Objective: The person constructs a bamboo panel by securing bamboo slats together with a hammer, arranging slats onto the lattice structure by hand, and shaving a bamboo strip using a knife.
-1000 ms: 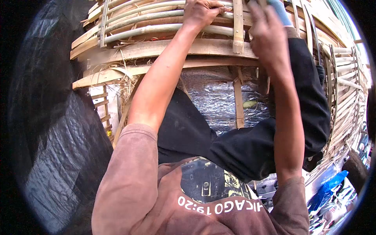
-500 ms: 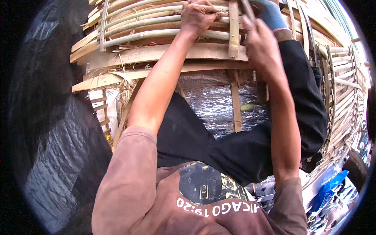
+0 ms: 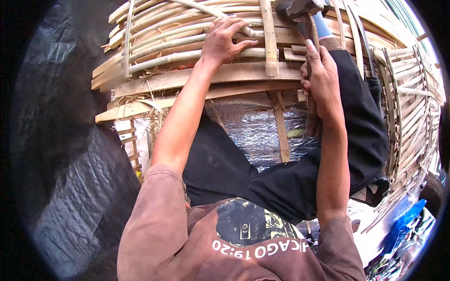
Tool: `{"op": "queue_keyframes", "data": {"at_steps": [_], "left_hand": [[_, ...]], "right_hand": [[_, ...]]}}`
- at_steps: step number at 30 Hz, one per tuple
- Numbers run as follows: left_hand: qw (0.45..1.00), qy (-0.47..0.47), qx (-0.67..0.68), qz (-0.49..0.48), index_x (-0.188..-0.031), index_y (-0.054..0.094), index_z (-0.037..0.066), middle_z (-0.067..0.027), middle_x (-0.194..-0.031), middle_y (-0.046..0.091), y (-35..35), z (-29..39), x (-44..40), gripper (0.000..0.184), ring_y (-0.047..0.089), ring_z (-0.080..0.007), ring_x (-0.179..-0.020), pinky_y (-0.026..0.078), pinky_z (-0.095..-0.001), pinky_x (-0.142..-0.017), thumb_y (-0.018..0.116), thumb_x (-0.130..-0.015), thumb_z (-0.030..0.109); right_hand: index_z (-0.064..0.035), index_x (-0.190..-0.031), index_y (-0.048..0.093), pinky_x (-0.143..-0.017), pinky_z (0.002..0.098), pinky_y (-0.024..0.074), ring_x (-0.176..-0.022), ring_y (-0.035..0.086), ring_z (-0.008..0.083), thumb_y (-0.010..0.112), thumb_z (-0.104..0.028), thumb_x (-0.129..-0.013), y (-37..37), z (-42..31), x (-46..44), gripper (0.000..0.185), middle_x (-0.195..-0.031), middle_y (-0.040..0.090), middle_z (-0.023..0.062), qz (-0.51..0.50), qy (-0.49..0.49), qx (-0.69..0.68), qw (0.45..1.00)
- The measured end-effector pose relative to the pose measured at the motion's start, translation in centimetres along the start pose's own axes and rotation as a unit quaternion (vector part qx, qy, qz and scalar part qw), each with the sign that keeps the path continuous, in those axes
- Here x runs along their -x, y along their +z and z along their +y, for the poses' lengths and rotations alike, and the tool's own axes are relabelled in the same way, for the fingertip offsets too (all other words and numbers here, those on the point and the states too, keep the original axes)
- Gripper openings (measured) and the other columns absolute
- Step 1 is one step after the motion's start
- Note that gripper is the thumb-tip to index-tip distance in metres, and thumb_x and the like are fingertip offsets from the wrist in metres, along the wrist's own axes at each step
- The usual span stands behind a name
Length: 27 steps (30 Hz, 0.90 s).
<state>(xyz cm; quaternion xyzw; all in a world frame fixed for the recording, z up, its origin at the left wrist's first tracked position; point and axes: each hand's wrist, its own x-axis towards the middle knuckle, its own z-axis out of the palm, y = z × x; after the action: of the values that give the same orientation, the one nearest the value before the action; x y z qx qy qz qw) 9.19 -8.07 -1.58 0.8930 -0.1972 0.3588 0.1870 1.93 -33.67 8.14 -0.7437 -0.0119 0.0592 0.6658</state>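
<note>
My left hand (image 3: 222, 41) is curled over a slanting bamboo pole (image 3: 199, 6), its thumb stretched out toward an upright wooden slat (image 3: 270, 42). The near end of this pole stops just short of the slat. In my right hand (image 3: 322, 77) is a hammer (image 3: 310, 33), fingers wrapped round the wooden handle and the dark head pointing up and away. Beneath the left hand, more bamboo poles (image 3: 171, 58) run sideways, roughly parallel. A flat wooden plank (image 3: 164, 80) lies along the near side of them.
My bent leg in black trousers (image 3: 358, 103) reaches past the right hand. Below the planks, silvery foil sheeting (image 3: 248, 133) shows behind a narrow batten (image 3: 282, 129). Black plastic sheeting (image 3: 70, 187) hangs at the left. A slatted bamboo structure (image 3: 408, 107) and a blue plastic bag (image 3: 403, 222) are at the right.
My left hand has shifted left and loosened from a tight pinch beside the slat. The hammer, blurred earlier, now stands clear with its head raised. The pole under the left hand now slants.
</note>
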Motion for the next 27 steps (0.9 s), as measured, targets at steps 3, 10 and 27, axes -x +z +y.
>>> {"op": "queue_keyframes", "data": {"at_steps": [3,10,27], "left_hand": [[0.999,-0.011,-0.037,-0.024,-0.116,0.069,0.012,-0.0077,-0.123,0.065,-0.3,0.3,0.5,0.056,0.054,-0.0295,-0.124,0.037,-0.0460,-0.108,0.075,-0.077,0.053],[0.990,-0.065,-0.103,-0.072,-0.140,0.051,0.014,-0.0091,-0.150,0.043,-1.0,1.7,1.1,0.068,0.034,-0.0325,-0.142,0.027,-0.0520,-0.114,0.059,-0.089,0.059],[0.919,-0.242,-0.177,-0.256,-0.154,0.027,0.022,-0.0040,-0.162,0.020,-1.2,4.7,1.4,0.070,0.017,-0.0355,-0.148,0.017,-0.0606,-0.116,0.033,-0.098,0.063]], "right_hand": [[-0.0121,-0.096,0.050,-0.037,0.0188,0.0314,-0.043,0.039,0.0030,0.049,-0.039,-0.103,-0.5,-0.4,0.3,0.028,-0.064,0.045,-0.0036,-0.013,0.025,-0.037,0.999],[-0.0119,-0.097,0.051,-0.037,0.0188,0.0317,-0.044,0.038,0.0019,0.050,-0.037,-0.103,-1.8,0.2,1.0,0.026,-0.064,0.043,-0.0053,-0.031,-0.012,-0.058,0.998],[-0.0101,-0.094,0.048,-0.038,0.0225,0.0358,-0.044,0.041,0.0054,0.052,-0.039,-0.101,-4.9,-0.1,0.9,0.030,-0.063,0.045,-0.0029,-0.036,-0.065,-0.113,0.991]]}}
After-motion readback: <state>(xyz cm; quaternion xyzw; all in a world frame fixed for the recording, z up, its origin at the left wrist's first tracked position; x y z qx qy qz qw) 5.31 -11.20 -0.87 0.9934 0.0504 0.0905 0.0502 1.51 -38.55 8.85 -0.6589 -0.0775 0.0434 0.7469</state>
